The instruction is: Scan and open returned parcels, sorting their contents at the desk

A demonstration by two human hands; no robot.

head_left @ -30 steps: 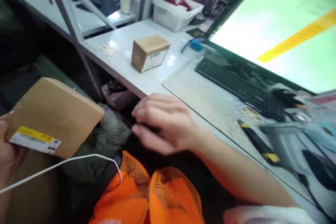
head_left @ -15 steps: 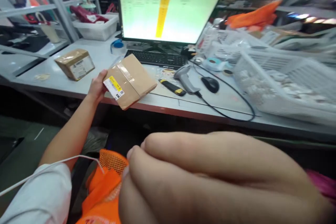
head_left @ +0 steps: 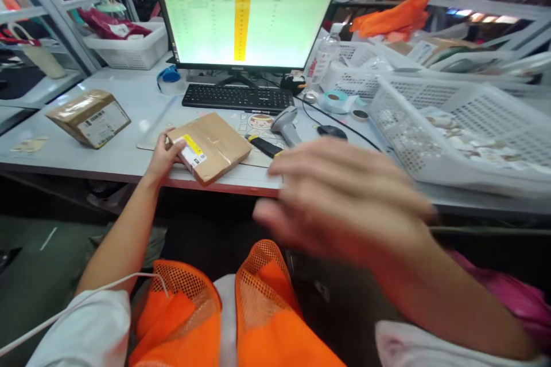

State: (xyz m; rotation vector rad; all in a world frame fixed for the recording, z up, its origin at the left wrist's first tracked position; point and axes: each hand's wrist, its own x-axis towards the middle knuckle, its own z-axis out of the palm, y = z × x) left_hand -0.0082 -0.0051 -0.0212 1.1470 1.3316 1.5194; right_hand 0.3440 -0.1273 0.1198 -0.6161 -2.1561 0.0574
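A flat brown cardboard box (head_left: 219, 146), taped and bearing a yellow-and-white label, is at the desk's front edge. My left hand (head_left: 162, 156) grips its left end, with the thumb on top by the label. Blurred by motion, my right hand (head_left: 336, 195) is in the air in front of the desk, fingers stretched to the left and thumb apart, with nothing visible in it. Just beyond it lie a grey barcode scanner (head_left: 286, 126), a black-and-yellow utility knife (head_left: 263, 145) and a black mouse (head_left: 332, 132), partly hidden by the hand.
A second taped box (head_left: 92, 117) sits at the left of the desk. Behind are a keyboard (head_left: 236, 97), a monitor (head_left: 284, 17) and a blue tape roll (head_left: 170, 75). White plastic baskets (head_left: 451, 155) fill the right side, near a roll of labels (head_left: 336, 101). A scanner cable crosses there.
My right hand has moved from close to the camera out towards the desk. The box in my left hand is lower and flatter, near the desk edge. The view has shifted.
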